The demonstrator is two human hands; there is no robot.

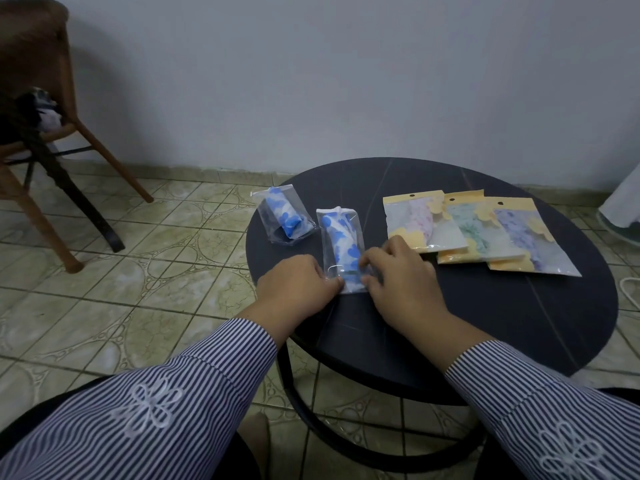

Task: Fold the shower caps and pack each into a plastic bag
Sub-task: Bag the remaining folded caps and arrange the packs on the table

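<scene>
Leftmost, a wooden chair [52, 109] stands on the tiled floor [156, 271], well apart from your round dark table [519, 306]. On the table's left edge lies a clear plastic bag [284, 216] holding a rolled blue-and-white shower cap. Just right of it, a second bagged shower cap [341, 244] lies before you; your left hand [298, 285] pinches its near end, fingers curled on the plastic, and your right hand [398, 275] pinches the same end from the other side. Farther right, three yellow-edged packets [485, 233] overlap in a row
</scene>
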